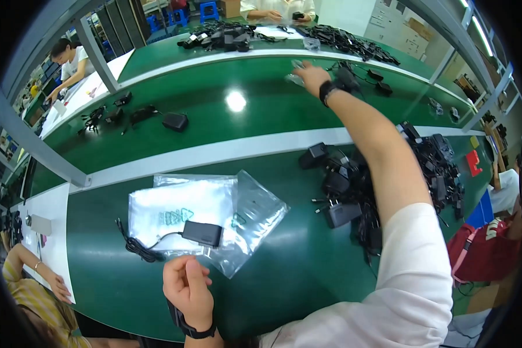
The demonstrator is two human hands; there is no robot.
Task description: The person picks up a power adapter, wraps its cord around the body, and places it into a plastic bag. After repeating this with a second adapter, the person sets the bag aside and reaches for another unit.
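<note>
Power adapter (202,233): I am seeing it lying black and flat on the clear plastic bags (214,214), its coiled cord (134,246) trailing left onto the green table (122,290).
Head view, left hand (187,288): I am keeping it just below the adapter, fingers loosely curled, grasping nothing, not touching it.
Head view, right hand (311,76): I am stretching it far across the belt (214,110) toward a small clear bag (296,72); the fingers are spread over it, but I cannot tell whether they are gripping.
Adapter pile (354,197): I am passing my forearm right above it.
Risk: I am judging that the sleeve could drag loose cords off the pile, or the slick bag could slip from a fingertip pinch.
</note>
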